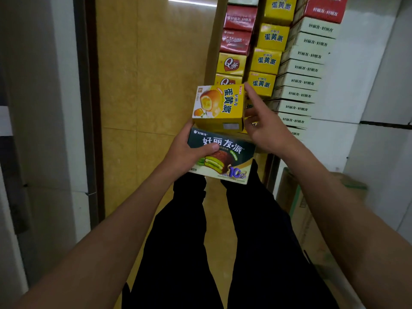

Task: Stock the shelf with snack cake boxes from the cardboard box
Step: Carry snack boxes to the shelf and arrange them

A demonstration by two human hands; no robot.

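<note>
My left hand (pixel 189 150) grips a dark green snack cake box (pixel 225 157) from its left side, thumb across the top. A yellow egg-yolk pie box (pixel 219 107) lies stacked on the green box. My right hand (pixel 264 123) is at the yellow box's right side, index finger stretched along its upper right corner and the other fingers loosely bent; I cannot tell if it grips the box. To the right, the shelf holds rows of yellow boxes (pixel 267 60), red boxes (pixel 237 30) and white boxes (pixel 301 81).
A cardboard box (pixel 296 197) stands on the floor at the right, beside my legs. White shelf panels (pixel 374 74) run along the right. A dark door frame (pixel 93 108) and wall close the left side. Tan floor tiles (pixel 145 85) lie ahead.
</note>
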